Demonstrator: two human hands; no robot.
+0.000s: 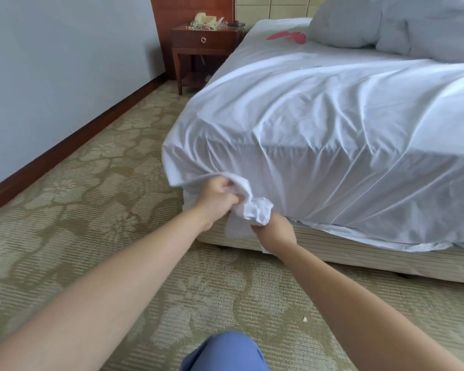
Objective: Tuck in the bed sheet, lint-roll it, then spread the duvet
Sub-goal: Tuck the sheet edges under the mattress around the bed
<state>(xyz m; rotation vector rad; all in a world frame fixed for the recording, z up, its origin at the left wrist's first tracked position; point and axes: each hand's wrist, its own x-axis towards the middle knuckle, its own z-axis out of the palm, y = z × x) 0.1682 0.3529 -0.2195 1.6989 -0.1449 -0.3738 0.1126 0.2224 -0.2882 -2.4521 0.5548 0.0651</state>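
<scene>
A white bed sheet (319, 124) covers the mattress and hangs loose over its near corner and side. At that corner the sheet is gathered into a bunch (257, 211). My left hand (219, 199) grips the sheet's edge just left of the bunch, fingers curled into the fabric. My right hand (275, 231) holds the bunch from below, its fingers hidden in the cloth. A grey duvet (426, 41) lies piled at the head of the bed beside a pillow (343, 25). No lint roller shows.
The beige bed base (359, 250) stands on patterned carpet (91, 210). A wooden nightstand (206, 46) with a phone stands by the wall at the bed's head. A red item (287, 37) lies on the sheet near the pillow. My blue-clad knee (225, 352) is at the bottom edge.
</scene>
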